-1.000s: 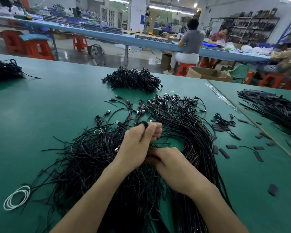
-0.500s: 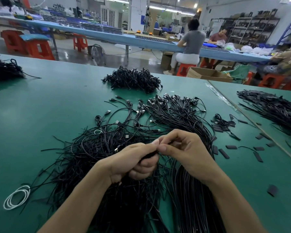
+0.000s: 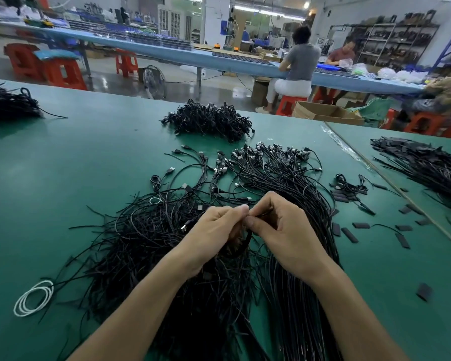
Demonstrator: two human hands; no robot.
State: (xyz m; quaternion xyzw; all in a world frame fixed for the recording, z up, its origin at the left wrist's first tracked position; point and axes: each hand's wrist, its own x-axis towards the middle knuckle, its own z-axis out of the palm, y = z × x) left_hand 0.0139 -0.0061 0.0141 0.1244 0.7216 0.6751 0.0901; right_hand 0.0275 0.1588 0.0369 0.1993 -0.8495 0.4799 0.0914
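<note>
1. A white wire loop (image 3: 33,298) lies at the lower left of the green counter (image 3: 76,165).
2. A heap of tied black wires (image 3: 208,121) sits at the top middle.
3. Red stools (image 3: 64,75) stand at the upper left.

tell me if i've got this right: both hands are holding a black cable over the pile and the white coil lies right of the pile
Wrong on one point: the white coil lies left of the pile, not right, as the head view shows. The left hand and right hand do hold a black cable over the pile.
</note>
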